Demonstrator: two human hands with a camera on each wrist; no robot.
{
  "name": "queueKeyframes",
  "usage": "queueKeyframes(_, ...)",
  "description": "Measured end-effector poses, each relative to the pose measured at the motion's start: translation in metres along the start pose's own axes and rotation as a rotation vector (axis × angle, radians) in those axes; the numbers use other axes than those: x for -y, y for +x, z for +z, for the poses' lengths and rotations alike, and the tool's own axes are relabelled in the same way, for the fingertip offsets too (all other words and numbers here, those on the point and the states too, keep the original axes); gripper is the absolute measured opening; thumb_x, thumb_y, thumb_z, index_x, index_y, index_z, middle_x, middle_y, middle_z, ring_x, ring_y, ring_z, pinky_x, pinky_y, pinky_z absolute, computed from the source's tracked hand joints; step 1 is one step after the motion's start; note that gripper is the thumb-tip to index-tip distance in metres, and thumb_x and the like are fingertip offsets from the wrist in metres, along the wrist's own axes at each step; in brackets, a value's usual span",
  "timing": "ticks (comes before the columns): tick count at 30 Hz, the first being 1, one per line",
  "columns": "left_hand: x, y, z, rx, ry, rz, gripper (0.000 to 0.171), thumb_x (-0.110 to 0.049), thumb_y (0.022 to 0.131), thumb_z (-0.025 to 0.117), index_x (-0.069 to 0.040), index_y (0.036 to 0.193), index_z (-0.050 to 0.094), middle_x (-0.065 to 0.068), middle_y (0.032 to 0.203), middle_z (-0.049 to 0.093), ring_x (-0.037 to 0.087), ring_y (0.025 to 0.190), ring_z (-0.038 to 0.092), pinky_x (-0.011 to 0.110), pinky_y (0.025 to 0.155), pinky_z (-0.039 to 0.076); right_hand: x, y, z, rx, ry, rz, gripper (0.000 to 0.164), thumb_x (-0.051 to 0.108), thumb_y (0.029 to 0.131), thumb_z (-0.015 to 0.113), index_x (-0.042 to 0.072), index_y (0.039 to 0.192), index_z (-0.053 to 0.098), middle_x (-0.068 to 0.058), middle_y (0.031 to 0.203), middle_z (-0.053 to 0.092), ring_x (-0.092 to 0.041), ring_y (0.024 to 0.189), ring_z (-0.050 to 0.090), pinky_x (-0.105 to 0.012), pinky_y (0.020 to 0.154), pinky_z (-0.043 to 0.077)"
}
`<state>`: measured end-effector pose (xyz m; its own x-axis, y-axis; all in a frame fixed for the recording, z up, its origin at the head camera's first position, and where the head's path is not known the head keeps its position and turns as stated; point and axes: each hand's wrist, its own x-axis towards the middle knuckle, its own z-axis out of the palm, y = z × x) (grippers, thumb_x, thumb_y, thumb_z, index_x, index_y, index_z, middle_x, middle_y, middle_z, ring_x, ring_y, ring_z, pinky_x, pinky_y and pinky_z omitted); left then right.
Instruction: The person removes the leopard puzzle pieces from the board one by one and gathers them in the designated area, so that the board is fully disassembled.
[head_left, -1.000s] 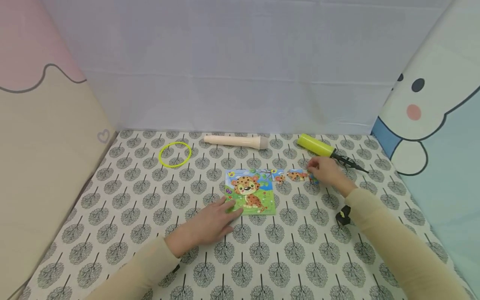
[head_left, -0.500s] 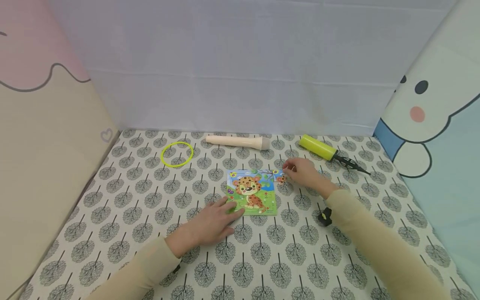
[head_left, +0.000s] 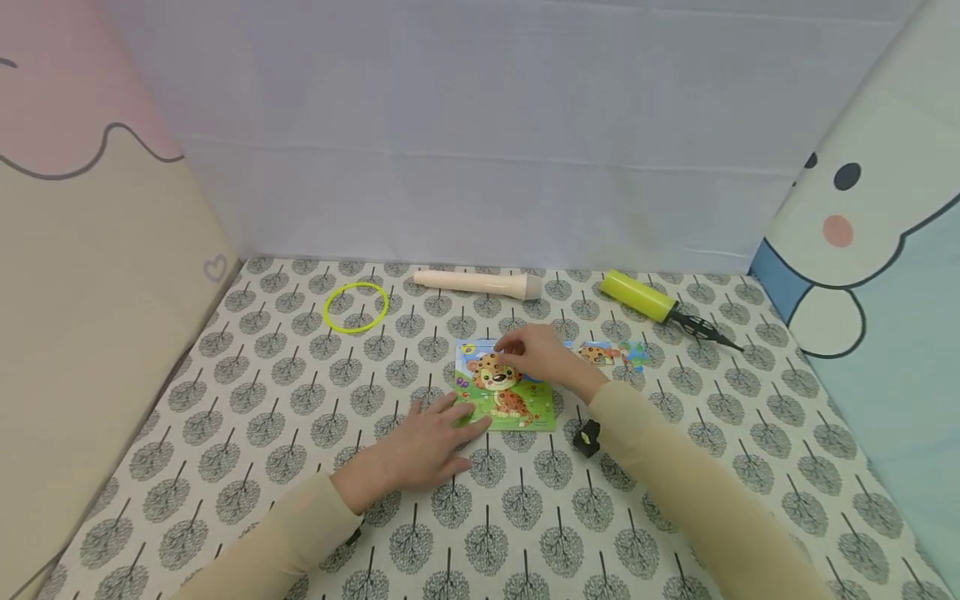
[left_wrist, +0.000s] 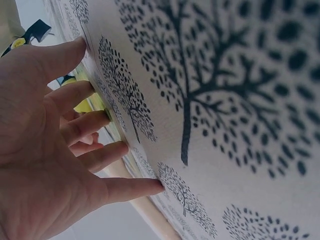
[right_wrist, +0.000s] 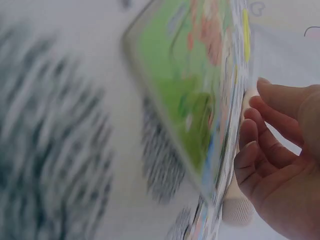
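Observation:
A square picture puzzle board [head_left: 517, 408] with a spotted leopard cub on green grass lies flat at the table's middle. My left hand [head_left: 431, 442] rests over its lower left corner, fingers spread. In the left wrist view the left fingertips [left_wrist: 120, 149] touch the board's edge and the cloth. My right hand [head_left: 540, 354] is above the board's upper right part and hides some of it. Seen from the right wrist, the right hand [right_wrist: 280, 140] has loosely bent fingers, with nothing visible between thumb and index. Loose puzzle pieces [head_left: 597, 354] lie in a row to the right.
A yellow ring [head_left: 327, 317] lies at the back left. Behind the board is a pale pink toy microphone [head_left: 472, 282]. A yellow and black hand pump [head_left: 637, 296] lies at the back right. Fabric walls [head_left: 480, 167] enclose the tree-patterned tablecloth [head_left: 487, 542].
My right hand has moved left, away from the rightmost loose piece, past the other pieces and over the board. My left hand has stayed at the board's corner.

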<state>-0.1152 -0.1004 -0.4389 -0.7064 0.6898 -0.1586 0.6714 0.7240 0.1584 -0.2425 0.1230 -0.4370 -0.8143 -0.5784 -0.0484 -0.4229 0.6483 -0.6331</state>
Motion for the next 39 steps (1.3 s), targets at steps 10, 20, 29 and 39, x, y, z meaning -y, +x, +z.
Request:
queueKeyframes(10,-0.001,0.000,-0.002,0.011,0.001,-0.002,0.064,-0.049,0.093,0.054,-0.024,0.149,0.035,0.007,0.149,0.034,0.038,0.138,0.022,0.070,0.098,0.026,0.021,0.015,0.020,0.072,0.009,-0.019,0.016,0.017,0.093,0.064,0.008,0.103,0.072,0.004,0.085,0.065,-0.009,0.071,0.057,-0.024,0.063,0.051)
queueKeyframes(20,-0.002,0.000,-0.002,0.017,0.015,-0.007,0.063,-0.049,0.094,0.053,-0.024,0.149,0.035,0.008,0.149,0.034,0.038,0.138,0.023,0.070,0.098,0.027,0.024,0.017,0.029,0.053,-0.014,-0.044,0.010,0.017,0.091,0.067,0.010,0.096,0.072,0.006,0.083,0.065,-0.007,0.074,0.059,-0.022,0.069,0.051)
queueKeyframes(29,0.000,0.000,-0.002,0.014,0.023,0.001,0.063,-0.048,0.094,0.054,-0.024,0.149,0.035,0.008,0.149,0.033,0.038,0.138,0.022,0.070,0.097,0.028,0.030,0.019,0.033,0.054,-0.036,-0.030,0.008,0.016,0.091,0.066,0.010,0.095,0.070,0.007,0.081,0.064,-0.007,0.073,0.058,-0.026,0.077,0.050)
queueKeyframes(39,0.000,0.001,-0.002,0.013,0.035,0.008,0.063,-0.048,0.094,0.054,-0.023,0.149,0.036,0.008,0.149,0.034,0.039,0.137,0.023,0.070,0.096,0.030,0.028,0.020,0.036,0.075,0.011,0.008,0.009,0.015,0.088,0.070,0.010,0.095,0.068,0.007,0.079,0.062,-0.008,0.071,0.057,-0.023,0.070,0.050)
